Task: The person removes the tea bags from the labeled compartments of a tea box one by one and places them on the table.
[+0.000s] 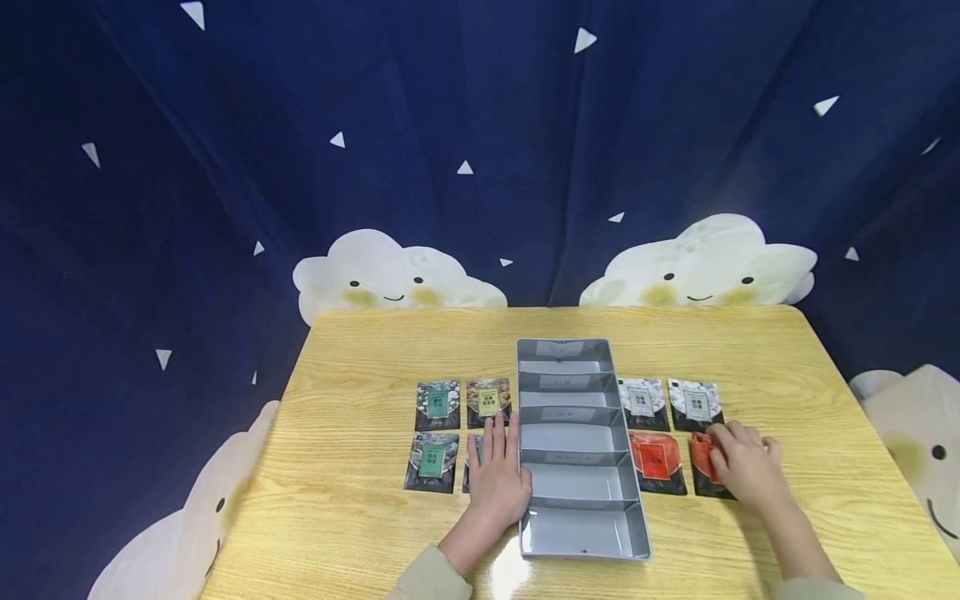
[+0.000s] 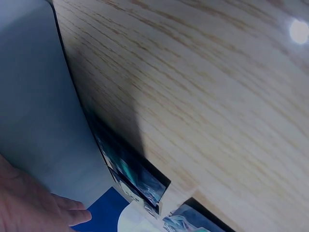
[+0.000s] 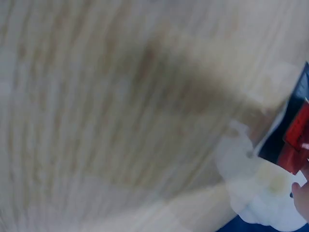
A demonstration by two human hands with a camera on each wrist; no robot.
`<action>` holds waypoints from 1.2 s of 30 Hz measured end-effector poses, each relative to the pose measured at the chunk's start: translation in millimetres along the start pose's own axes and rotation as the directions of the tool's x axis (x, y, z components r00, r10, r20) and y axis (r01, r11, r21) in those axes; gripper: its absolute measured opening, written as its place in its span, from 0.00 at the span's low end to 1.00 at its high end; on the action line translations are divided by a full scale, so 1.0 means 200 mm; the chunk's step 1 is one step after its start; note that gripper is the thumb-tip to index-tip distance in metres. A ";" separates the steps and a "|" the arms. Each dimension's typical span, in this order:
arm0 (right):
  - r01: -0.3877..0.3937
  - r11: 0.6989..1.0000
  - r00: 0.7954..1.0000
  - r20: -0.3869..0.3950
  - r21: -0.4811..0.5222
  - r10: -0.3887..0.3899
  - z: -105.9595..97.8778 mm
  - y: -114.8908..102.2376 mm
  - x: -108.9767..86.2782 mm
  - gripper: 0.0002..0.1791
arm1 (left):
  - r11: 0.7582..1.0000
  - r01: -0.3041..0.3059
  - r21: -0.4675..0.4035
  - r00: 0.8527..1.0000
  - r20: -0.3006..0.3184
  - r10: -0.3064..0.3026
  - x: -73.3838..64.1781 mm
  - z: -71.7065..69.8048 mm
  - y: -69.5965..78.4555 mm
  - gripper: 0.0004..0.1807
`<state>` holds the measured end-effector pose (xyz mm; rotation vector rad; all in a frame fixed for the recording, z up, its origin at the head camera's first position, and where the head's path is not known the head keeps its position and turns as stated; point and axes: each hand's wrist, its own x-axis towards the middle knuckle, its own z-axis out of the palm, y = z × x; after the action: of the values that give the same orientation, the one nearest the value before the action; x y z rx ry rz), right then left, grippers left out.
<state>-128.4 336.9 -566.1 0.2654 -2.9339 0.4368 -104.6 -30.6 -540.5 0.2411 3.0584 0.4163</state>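
Note:
A long grey tray with dividers (image 1: 577, 533) stands on the wooden table. My left hand (image 1: 501, 486) lies along its left wall with straight fingers, partly over a green-labelled sachet (image 1: 473, 454); in the left wrist view the fingers (image 2: 72, 209) show beside the wall. On the right, my right hand (image 1: 750, 468) pinches a red sachet (image 1: 703, 467) with curled fingers and covers part of it. That red sachet (image 3: 295, 137) looks tilted at the edge of the right wrist view. Another red sachet (image 1: 654, 463) lies between it and the tray.
Two white-labelled sachets (image 1: 642, 403) lie behind the red ones. Left of the tray are a yellow-labelled sachet (image 1: 488, 401) and green-labelled sachets (image 1: 432, 461). The tray's compartments sit in one row. A dark blue curtain (image 1: 420, 100) hangs behind the table (image 1: 337, 517).

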 end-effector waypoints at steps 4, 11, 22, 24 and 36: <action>0.001 1.000 1.000 0.006 0.009 -0.001 0.04 0.00 0.00 0.13 | 1.000 -0.003 -0.002 1.000 -0.003 0.003 0.00 0.00 0.00 0.38; 0.003 1.000 1.000 0.011 0.007 -0.003 0.09 0.01 0.00 0.12 | 1.000 -0.003 0.007 1.000 -0.012 0.003 0.00 0.01 -0.01 0.38; -0.002 1.000 0.999 -0.036 -0.012 0.001 0.14 0.00 -0.02 0.14 | 1.000 -0.003 -0.007 1.000 -0.008 0.003 0.00 0.01 0.00 0.38; -0.014 1.000 0.999 -0.044 -0.018 0.014 0.15 0.00 -0.03 0.14 | 1.000 -0.002 -0.009 1.000 -0.008 0.002 0.00 0.01 0.00 0.38; -0.061 0.998 0.994 -0.089 0.024 0.063 0.16 -0.02 -0.03 0.13 | 1.000 -0.001 -0.005 1.000 -0.013 0.001 0.00 0.02 0.00 0.38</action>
<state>-125.8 324.5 -595.6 0.1536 -2.8573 0.4766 -104.5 -30.2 -543.6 0.2409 3.0692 0.4277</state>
